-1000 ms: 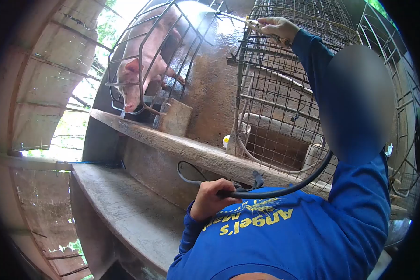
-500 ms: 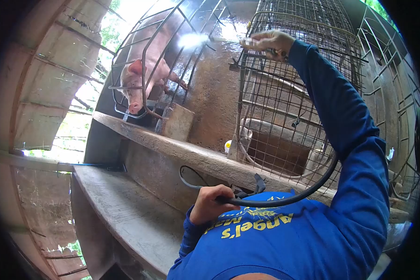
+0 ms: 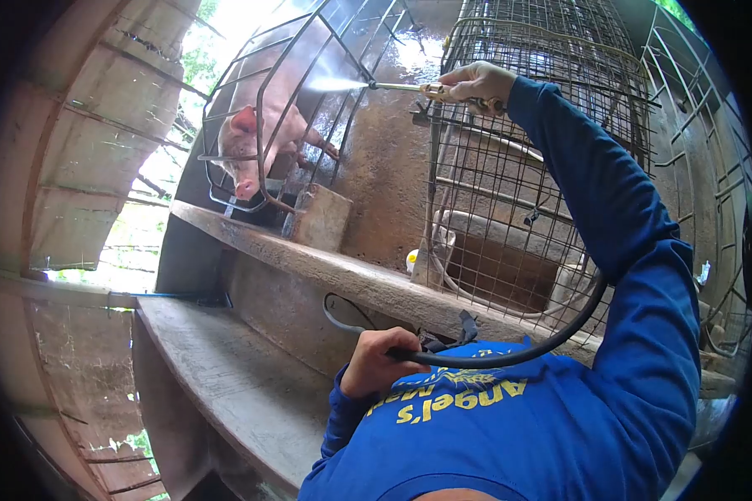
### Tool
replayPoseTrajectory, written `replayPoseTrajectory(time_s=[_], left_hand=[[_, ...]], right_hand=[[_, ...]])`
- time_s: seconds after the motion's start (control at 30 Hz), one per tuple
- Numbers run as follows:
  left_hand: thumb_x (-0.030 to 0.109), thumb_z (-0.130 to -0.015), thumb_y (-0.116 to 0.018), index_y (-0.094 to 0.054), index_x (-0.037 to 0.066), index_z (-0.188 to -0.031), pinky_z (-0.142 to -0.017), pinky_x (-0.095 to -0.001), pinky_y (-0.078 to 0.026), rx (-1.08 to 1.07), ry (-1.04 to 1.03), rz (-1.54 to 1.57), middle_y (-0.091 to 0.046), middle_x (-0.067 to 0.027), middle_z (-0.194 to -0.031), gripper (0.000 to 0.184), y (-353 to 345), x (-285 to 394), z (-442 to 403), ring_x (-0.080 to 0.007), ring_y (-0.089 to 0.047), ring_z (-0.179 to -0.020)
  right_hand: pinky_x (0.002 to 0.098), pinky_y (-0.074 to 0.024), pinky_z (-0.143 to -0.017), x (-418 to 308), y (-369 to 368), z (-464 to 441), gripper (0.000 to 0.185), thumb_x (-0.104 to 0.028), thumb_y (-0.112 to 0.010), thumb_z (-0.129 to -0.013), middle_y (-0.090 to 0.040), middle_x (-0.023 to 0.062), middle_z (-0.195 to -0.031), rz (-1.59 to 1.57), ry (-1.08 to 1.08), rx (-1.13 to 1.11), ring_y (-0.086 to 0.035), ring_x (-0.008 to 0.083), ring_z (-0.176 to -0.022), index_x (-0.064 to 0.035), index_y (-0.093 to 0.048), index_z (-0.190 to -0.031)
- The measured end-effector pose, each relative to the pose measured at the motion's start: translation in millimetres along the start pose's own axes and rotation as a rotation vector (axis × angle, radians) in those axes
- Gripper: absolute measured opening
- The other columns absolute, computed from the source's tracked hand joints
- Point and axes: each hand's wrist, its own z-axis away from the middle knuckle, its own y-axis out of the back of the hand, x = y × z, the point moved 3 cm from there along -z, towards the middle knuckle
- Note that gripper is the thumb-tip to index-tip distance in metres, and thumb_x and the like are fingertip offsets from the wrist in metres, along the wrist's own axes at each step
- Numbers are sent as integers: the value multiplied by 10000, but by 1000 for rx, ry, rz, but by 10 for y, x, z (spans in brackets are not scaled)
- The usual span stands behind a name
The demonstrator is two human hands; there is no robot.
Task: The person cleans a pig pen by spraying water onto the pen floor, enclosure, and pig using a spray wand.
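My right hand (image 3: pixel 480 85) is stretched out over the wire mesh, closed around the brass handle of a spray wand (image 3: pixel 401 87). From the wand's tip a white water jet (image 3: pixel 336 84) shoots left through the bars toward the pig's side. The pink pig (image 3: pixel 246 146) stands inside a metal-barred crate (image 3: pixel 263 92), its snout at the front bars. Close to my chest, my left hand (image 3: pixel 382 361) is wrapped around a black hose (image 3: pixel 510 360), which curves up to the right below my right arm.
A concrete ledge (image 3: pixel 368 280) runs across in front of me, with a concrete block (image 3: pixel 322 219) on it. To the right stands a wire mesh cage (image 3: pixel 501 200). A lower concrete slab (image 3: pixel 226 359) lies at left. The floor (image 3: pixel 376 184) beside the crate is wet.
My right hand has dipped slightly, and the wand, blurred before, now shows clearly with a narrower jet. My left hand keeps its hold on the hose. The pig has hardly moved.
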Motion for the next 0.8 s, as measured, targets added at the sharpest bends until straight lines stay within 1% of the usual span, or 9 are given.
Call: replayPoseTrajectory(time_s=[0.13, 0.2, 0.33, 0.4, 0.47, 0.53, 0.67, 0.7, 0.8], left_hand=[[96, -579, -793, -578, 26, -765, -524, -211, -435, 12, 55, -26, -586, -51, -652, 293, 33, -14, 6, -78, -535, -570], [92, -573, -796, -581, 25, -761, -524, -211, -433, 13, 56, -5, -586, -48, -649, 293, 12, -62, 21, -71, -530, -573], [85, -577, -792, -578, 23, -769, -528, -209, -436, -5, 65, 7, -587, -43, -658, 294, 41, -66, 33, -67, -530, -582], [82, -579, -791, -577, 22, -771, -529, -206, -436, 9, 69, -10, -587, -39, -660, 293, 43, -83, 25, -63, -532, -584], [107, -565, -803, -575, 45, -749, -498, -207, -416, 17, 50, 20, -586, -27, -631, 300, 14, -113, 26, -62, -530, -556], [118, -561, -807, -573, 56, -738, -483, -208, -407, 19, 24, 33, -587, -23, -620, 300, 18, -110, 0, -63, -531, -542], [92, -576, -793, -572, 42, -746, -503, -211, -426, 11, 27, 40, -598, -36, -648, 283, 34, -133, 0, -69, -539, -558], [83, -582, -789, -574, 32, -758, -517, -211, -436, 0, 27, 38, -597, -39, -657, 282, 33, -150, -2, -68, -540, -570], [70, -590, -780, -579, 23, -771, -534, -215, -451, -31, 57, 34, -596, -49, -666, 275, 35, -119, -6, -74, -542, -579]], right_hand=[[182, -477, -468, 30, -30, -37, 500, -113, -582, -802, -586, 125, -991, -168, 170, 74, -557, 80, -530, -14, -404, -1258], [176, -461, -435, 186, -23, -170, 502, -112, -576, -808, -590, 124, -978, 153, 8, 50, -550, 80, -509, -19, -394, -1266], [181, -468, -441, 164, 43, -120, 509, -163, -593, -808, -605, 113, -928, -3, 17, 44, -558, 77, -524, -30, -405, -1262], [187, -443, -378, 18, -8, -55, 526, -177, -600, -806, -612, 107, -855, -123, 253, 169, -547, 75, -487, -13, -395, -1261], [181, -479, -485, -33, -35, 47, 516, -161, -590, -801, -614, 107, -895, 48, -26, 33, -567, 72, -559, -15, -405, -1260], [159, -468, -493, 407, 6, -256, 531, -156, -587, -796, -612, 106, -865, 182, 119, 18, -557, 62, -553, -22, -393, -1271], [252, -518, -620, 76, 2, -23, 491, -133, -616, -775, -593, 133, -1006, -162, 106, 81, -595, 127, -667, -2, -454, -1220], [264, -520, -647, 72, 30, -33, 469, -124, -611, -778, -577, 134, -1049, -61, 37, 68, -599, 133, -680, -8, -469, -1209], [213, -503, -540, 333, -32, -205, 481, -118, -590, -798, -582, 120, -978, 142, 107, 1, -581, 105, -590, -13, -430, -1239]])
